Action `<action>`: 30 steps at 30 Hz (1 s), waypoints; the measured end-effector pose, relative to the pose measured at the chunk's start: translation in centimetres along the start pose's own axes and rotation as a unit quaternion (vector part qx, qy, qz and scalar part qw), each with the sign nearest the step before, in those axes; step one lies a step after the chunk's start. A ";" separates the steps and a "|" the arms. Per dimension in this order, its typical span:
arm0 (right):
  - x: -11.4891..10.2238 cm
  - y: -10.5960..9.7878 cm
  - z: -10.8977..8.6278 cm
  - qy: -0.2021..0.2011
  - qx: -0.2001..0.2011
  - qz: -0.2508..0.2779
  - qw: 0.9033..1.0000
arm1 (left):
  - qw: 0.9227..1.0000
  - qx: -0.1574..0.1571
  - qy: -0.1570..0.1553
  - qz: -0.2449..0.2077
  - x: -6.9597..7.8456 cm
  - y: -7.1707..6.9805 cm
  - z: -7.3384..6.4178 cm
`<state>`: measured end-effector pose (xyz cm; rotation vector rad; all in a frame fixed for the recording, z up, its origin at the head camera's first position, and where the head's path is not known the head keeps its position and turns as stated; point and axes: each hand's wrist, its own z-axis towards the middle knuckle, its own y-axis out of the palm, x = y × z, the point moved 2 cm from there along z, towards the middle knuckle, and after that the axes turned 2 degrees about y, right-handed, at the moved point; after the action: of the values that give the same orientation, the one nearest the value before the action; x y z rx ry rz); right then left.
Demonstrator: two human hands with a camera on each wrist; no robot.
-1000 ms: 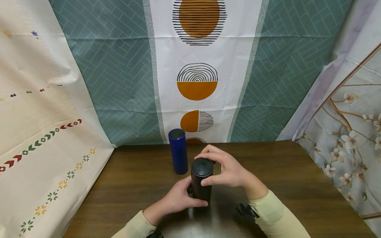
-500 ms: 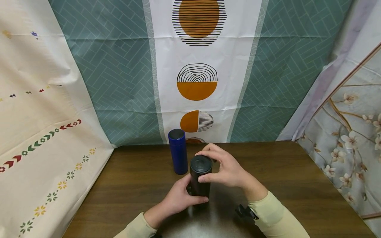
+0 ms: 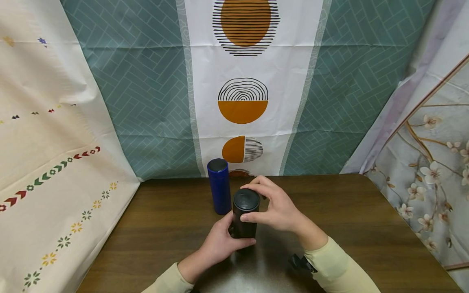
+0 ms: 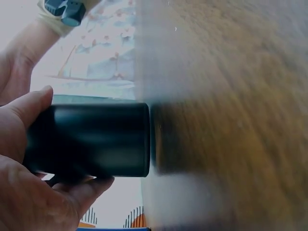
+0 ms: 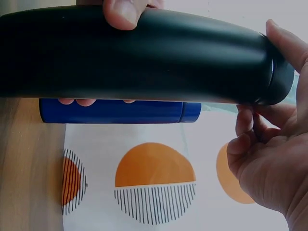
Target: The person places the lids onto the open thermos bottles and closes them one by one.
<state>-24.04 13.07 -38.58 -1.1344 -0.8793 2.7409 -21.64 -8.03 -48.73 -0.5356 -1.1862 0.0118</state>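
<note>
A black thermos bottle stands nearly upright in front of me, its round black lid on top. My left hand grips the body from the left, the thumb across the near side. Up at the lid, my right hand holds it between thumb and fingers from the right. In the left wrist view the bottle's base is at the table surface; whether it touches I cannot tell. The right wrist view shows the lid against the body with only a thin seam between them.
A blue thermos bottle with a dark top stands upright behind and left of the black one, close to it. The brown wooden table ends at a patterned cloth backdrop. Printed cloths hang on both sides.
Both hands and the black bottle have shifted slightly away from me and to the left. Both grips look the same; the blue bottle has not moved.
</note>
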 end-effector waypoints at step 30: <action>1.2 -1.2 0.1 -0.106 -0.158 0.107 0.976 | 0.994 -0.099 0.000 -0.052 0.0 -0.2 -0.2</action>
<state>-25.13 14.36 -38.65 -1.0458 -1.3326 3.0196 -21.47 -8.31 -48.67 -0.6471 -1.2218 -0.1977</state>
